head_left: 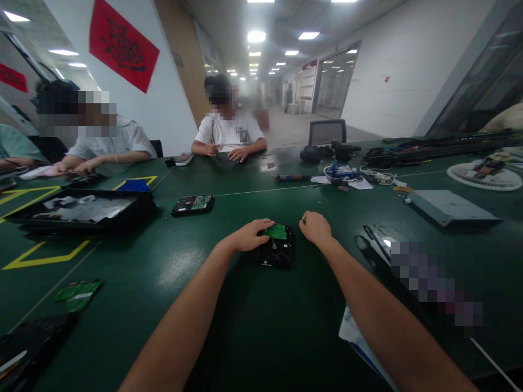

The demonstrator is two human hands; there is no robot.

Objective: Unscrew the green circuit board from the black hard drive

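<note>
A black hard drive (274, 253) lies flat on the green table in front of me, a green circuit board (278, 232) over its far part. My left hand (252, 235) grips the drive's left side, with the fingers at its far corner and the thumb beside the board. Just right of the drive, my right hand (316, 227) is closed in a pinch. A small dark and yellow bit shows at its fingertips, too small to name. Another hard drive (192, 205) with a green board rests farther off to the left.
A black tray (81, 209) stands at left, with a loose green circuit board (79, 294) nearer me. To the right are a grey metal box (452, 207), a white round grille (484, 177) and cables (341, 172). Two people (229, 130) sit across the table; another sleeve shows far left.
</note>
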